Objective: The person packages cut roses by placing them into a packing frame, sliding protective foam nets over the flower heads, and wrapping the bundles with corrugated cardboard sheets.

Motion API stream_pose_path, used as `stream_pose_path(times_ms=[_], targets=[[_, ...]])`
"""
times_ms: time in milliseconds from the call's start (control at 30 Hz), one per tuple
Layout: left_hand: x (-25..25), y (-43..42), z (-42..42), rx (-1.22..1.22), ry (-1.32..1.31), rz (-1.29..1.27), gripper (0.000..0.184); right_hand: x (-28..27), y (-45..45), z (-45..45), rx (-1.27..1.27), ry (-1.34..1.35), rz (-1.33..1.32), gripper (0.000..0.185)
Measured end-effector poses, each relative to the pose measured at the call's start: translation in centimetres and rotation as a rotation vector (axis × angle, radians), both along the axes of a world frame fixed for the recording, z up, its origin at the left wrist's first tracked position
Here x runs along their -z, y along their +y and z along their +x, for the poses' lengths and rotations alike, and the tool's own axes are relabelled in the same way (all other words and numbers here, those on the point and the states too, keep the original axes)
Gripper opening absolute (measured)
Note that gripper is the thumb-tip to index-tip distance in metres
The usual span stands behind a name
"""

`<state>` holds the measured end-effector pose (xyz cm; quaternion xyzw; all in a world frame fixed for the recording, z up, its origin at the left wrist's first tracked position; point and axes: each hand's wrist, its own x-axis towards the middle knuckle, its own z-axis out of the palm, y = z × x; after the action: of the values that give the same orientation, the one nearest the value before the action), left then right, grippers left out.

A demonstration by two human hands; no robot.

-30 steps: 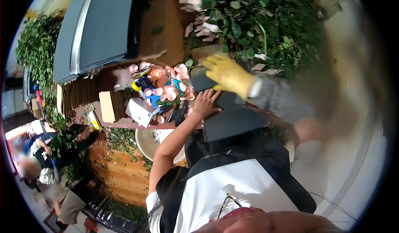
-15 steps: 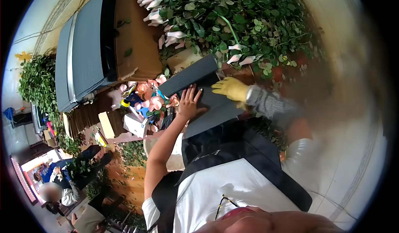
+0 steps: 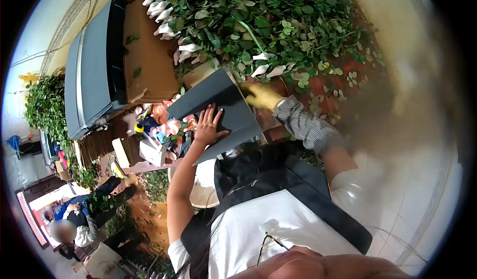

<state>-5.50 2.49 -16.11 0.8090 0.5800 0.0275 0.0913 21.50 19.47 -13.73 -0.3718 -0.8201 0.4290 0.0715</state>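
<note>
A dark grey corrugated sheet lies tilted at the table's front edge, its ribbed left part folded over. My bare left hand rests flat on it with the fingers spread. My right hand, in a yellow glove with a striped sleeve, is beside the sheet's right edge; its fingertips are partly hidden there, and what they hold, if anything, cannot be made out. Pink petals lie left of the sheet.
Rose stems with pale wrapped buds are heaped at the back. Grey sheets and brown cardboard stand at the left. A round bin is below the table edge. Other people are at the lower left.
The grey sheet has turned and its ribbed flap, raised earlier, lies lower. My gloved right hand has moved from on the sheet to its far right edge. My left hand stays spread on it.
</note>
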Motion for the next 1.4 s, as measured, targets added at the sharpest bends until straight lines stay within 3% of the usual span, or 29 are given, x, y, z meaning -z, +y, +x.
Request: stream_pose_path(times_ms=[67, 133, 167, 200, 333, 400, 467, 533, 600, 667, 733, 767, 800, 833, 867, 900, 933, 1000, 1033, 1067, 1167, 1233, 1300, 1367, 1400], targets=[[-0.4, -0.5, -0.1, 0.009, 0.024, 0.002, 0.098, 4.2, 0.0, 1.7, 0.080, 0.409, 0.028, 0.045], [-0.1, 0.0, 0.1, 0.002, 0.028, 0.000, 0.097, 3.8, -0.6, 1.2, -0.043, 0.134, 0.193, 0.042], [-0.1, -0.3, 0.2, 0.001, 0.043, -0.018, 0.098, 1.2, -0.9, 1.1, -0.090, 0.030, -0.109, 0.042], [-0.3, 0.1, 0.3, -0.004, 0.061, -0.021, 0.099, -4.1, -1.1, 1.1, -0.223, 0.035, -0.184, 0.048], [2.1, -0.4, -0.8, 0.010, 0.071, -0.071, 0.099, -13.1, -2.3, -2.0, -0.561, 0.529, -0.500, 0.062], [2.0, 0.0, -1.0, 0.012, -0.041, 0.006, 0.096, -13.7, -4.1, -3.2, -0.678, 0.405, -0.497, 0.063], [0.9, -0.1, -0.6, 0.026, 0.034, -0.001, 0.096, -11.2, -7.3, -4.2, -0.774, -0.141, -0.081, 0.057], [0.6, -0.2, -0.3, -0.001, -0.015, 0.036, 0.096, -11.5, -9.6, -5.4, -0.669, -0.602, 0.161, 0.048], [0.1, -0.2, -0.1, -0.021, -0.022, 0.040, 0.096, -10.7, -10.1, -4.5, -0.637, -0.481, 0.281, 0.041], [0.2, -0.5, -0.2, -0.017, 0.027, 0.074, 0.097, -9.9, -8.6, -3.0, -0.612, -0.046, -0.056, 0.060], [0.1, -0.6, -0.3, -0.016, -0.004, 0.061, 0.095, -10.1, -6.5, -4.3, -0.572, 0.176, -0.840, 0.067], [0.1, -0.8, -0.4, -0.044, -0.089, 0.068, 0.092, -9.8, -4.9, -5.3, -0.640, 0.169, -0.616, 0.065], [0.1, -1.1, -0.4, -0.067, -0.171, 0.077, 0.089, -12.4, -4.4, -6.1, -0.515, 0.150, -0.702, 0.071], [-0.1, -1.2, -0.5, -0.082, -0.214, 0.067, 0.085, -12.0, -3.8, -7.0, -0.537, 0.126, -0.448, 0.072], [-0.3, -1.2, -0.5, -0.084, -0.256, 0.059, 0.082, -10.5, -2.8, -8.0, -0.576, -0.126, -0.147, 0.079], [0.9, -1.5, -0.6, -0.096, -0.233, 0.083, 0.081, -9.1, -2.3, -8.5, -0.615, -0.346, -0.049, 0.086], [0.5, -2.3, -1.1, -0.110, -0.238, 0.145, 0.066, -7.6, -2.2, -8.9, -0.640, -0.563, 0.055, 0.092], [-5.6, -4.5, -2.4, -0.422, -0.445, -0.244, 0.055, -3.6, -4.5, -7.8, -0.722, -0.604, 0.628, 0.101], [-5.2, -6.8, -3.5, -0.538, -0.673, 0.019, 0.045, -3.2, -5.4, -8.0, -0.708, -0.661, 0.683, 0.105], [-6.3, -8.9, -4.9, -0.656, -0.716, 0.208, 0.035, -3.6, -5.6, -8.2, -0.685, -0.703, 0.612, 0.104], [-9.4, -14.1, -11.0, -1.087, -0.640, 0.415, 0.018, -3.7, -5.8, -8.4, -0.688, -0.722, 0.612, 0.104], [-9.2, -16.9, -17.7, -1.129, -0.385, 0.651, 0.015, -3.3, -5.6, -8.4, -0.672, -0.710, 0.593, 0.104], [-11.7, -17.6, -22.7, -1.304, -0.280, 0.646, 0.018, -3.8, -5.8, -8.8, -0.675, -0.724, 0.592, 0.104], [-11.7, -18.2, -27.7, -1.323, -0.231, 0.697, 0.022, -3.9, -5.7, -8.6, -0.669, -0.733, 0.577, 0.103], [-11.6, -18.4, -29.7, -1.369, -0.157, 0.569, 0.027, -4.2, -5.7, -8.6, -0.656, -0.747, 0.575, 0.103]])
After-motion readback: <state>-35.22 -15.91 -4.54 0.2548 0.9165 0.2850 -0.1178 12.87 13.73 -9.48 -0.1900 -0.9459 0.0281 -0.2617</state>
